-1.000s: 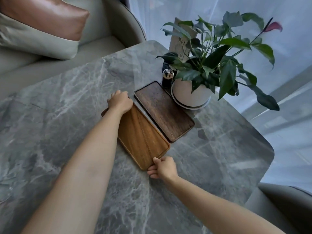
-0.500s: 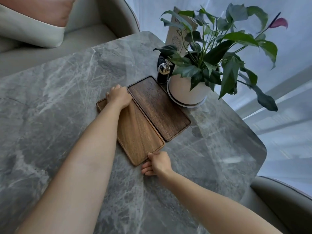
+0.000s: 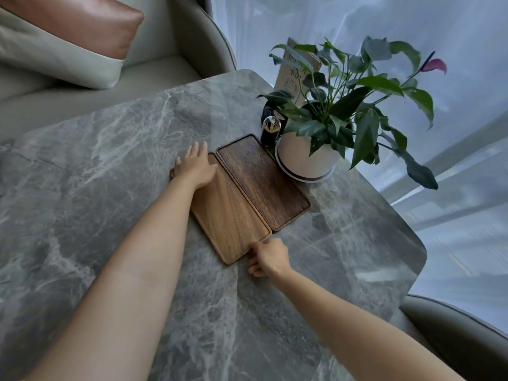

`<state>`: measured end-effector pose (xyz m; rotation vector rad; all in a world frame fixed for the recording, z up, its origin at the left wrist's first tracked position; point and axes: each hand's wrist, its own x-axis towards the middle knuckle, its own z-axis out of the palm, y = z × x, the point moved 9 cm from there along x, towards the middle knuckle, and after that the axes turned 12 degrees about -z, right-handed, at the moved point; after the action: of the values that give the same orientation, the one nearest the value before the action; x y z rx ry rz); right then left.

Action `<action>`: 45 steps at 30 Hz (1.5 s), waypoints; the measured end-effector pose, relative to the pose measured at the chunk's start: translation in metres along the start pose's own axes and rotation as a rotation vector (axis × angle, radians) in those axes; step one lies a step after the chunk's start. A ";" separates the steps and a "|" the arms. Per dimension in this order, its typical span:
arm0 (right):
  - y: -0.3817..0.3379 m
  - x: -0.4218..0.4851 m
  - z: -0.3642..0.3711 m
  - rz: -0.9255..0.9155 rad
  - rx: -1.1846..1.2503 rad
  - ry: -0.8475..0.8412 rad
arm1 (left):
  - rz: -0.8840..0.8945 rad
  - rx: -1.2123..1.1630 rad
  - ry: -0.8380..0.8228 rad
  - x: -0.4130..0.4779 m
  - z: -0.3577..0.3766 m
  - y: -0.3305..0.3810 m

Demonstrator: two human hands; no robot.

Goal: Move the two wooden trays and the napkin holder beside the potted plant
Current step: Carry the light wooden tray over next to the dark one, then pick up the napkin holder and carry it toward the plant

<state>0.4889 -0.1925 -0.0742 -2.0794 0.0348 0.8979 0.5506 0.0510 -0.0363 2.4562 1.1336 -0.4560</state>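
Note:
Two wooden trays lie side by side and touching on the grey marble table (image 3: 82,193). The dark tray (image 3: 264,182) is next to the white pot of the potted plant (image 3: 305,159). The light tray (image 3: 233,224) lies on its left. My left hand (image 3: 196,165) rests flat over the light tray's far end, fingers stretched out. My right hand (image 3: 268,257) is curled at that tray's near corner, thumb and fingertips on its rim. Tan printed napkins (image 3: 295,75) stand upright in a dark holder behind the plant, partly hidden by leaves.
A small dark bottle with a glass dome (image 3: 270,130) stands between the dark tray and the pot. A sofa with a pink and grey cushion (image 3: 68,42) borders the table's far side. A chair arm (image 3: 453,339) sits at the lower right, past the table's right edge.
The light tray has slid right until it touches the dark tray. My left hand has uncurled from the tray's far end and now lies flat with fingers spread.

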 end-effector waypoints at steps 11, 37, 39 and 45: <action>-0.151 -0.062 0.006 -0.710 -0.704 0.021 | 0.032 0.051 0.313 -0.090 -0.074 -0.088; -0.228 -0.217 0.335 -1.240 -1.156 -0.381 | -0.370 -0.065 0.300 -0.242 -0.140 -0.462; -0.219 -0.207 0.344 -1.195 -1.165 -0.390 | -0.358 -0.067 0.251 -0.230 -0.132 -0.468; -0.199 -0.182 0.353 -1.067 -1.102 -0.412 | -0.286 -0.094 0.152 -0.196 -0.113 -0.460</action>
<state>0.2128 0.1362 0.0401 -2.2171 -1.9518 0.6323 0.0868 0.2516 0.0503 2.2880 1.5429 -0.2914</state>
